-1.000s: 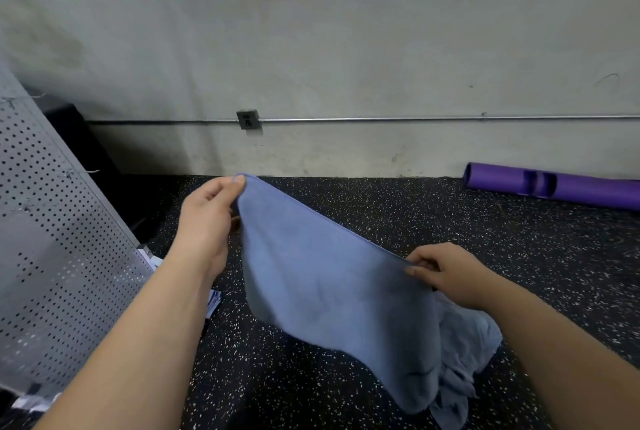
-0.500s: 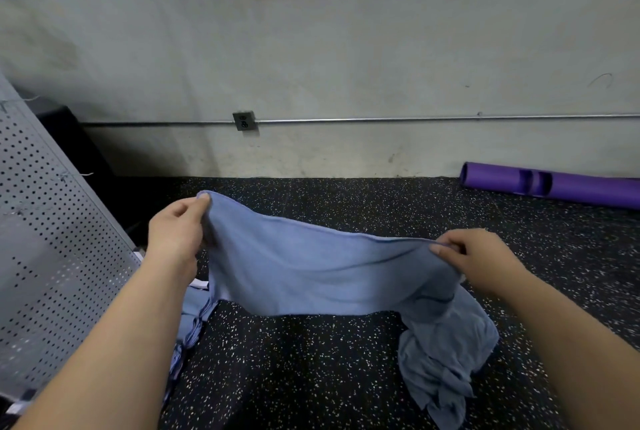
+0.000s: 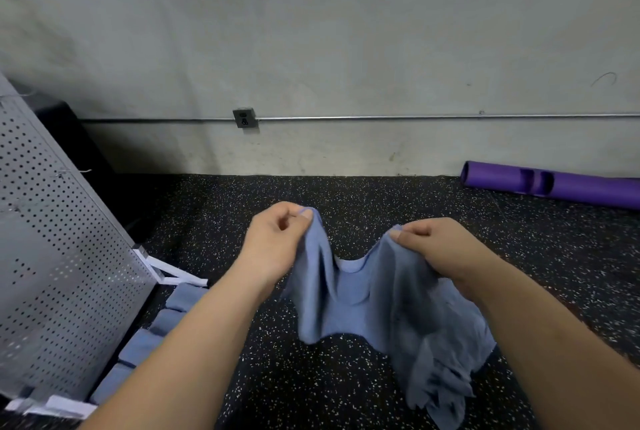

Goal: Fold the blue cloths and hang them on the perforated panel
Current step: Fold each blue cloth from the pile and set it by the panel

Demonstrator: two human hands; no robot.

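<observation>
Two pinches doing all the work right now. Holding a soft, matte blue cloth (image 3: 374, 294) up off the black rubber floor (image 3: 311, 395) flecked with white: left hand (image 3: 277, 242) nipping one top corner between thumb and curled fingers (image 3: 303, 213), right hand (image 3: 443, 249) nipping the other the same way, fairly near each other, top hem sagging in a deep U between.

Plenty to go wrong from here, imo. Limp, floppy stuff with no stiffness at all, so easy to end up with a crooked fold if brought together without matching the edges. Only fingertip holds too, so could drop a corner with one quick shake. Bottom end draping down into a rumpled blue heap (image 3: 440, 391) at the lower right, touching the floor; can't tell whether same cloth or another one underneath. Might drag that along, or pick up grit off the pebbly rubber.

Over at the left, leaning grey sheet-metal perforated panel (image 3: 59, 256), rows of small round holes, white feet at the base. Hard thin edges, so possibly snaggy for a fuzzy weave. Can't make out any hooks. Along its foot, a row of neat folded blue cloth pads (image 3: 138, 346) lying on the floor, not hung yet. Smooth purple foam tube (image 3: 588, 189) by the wall, well apart, no bother.
</observation>
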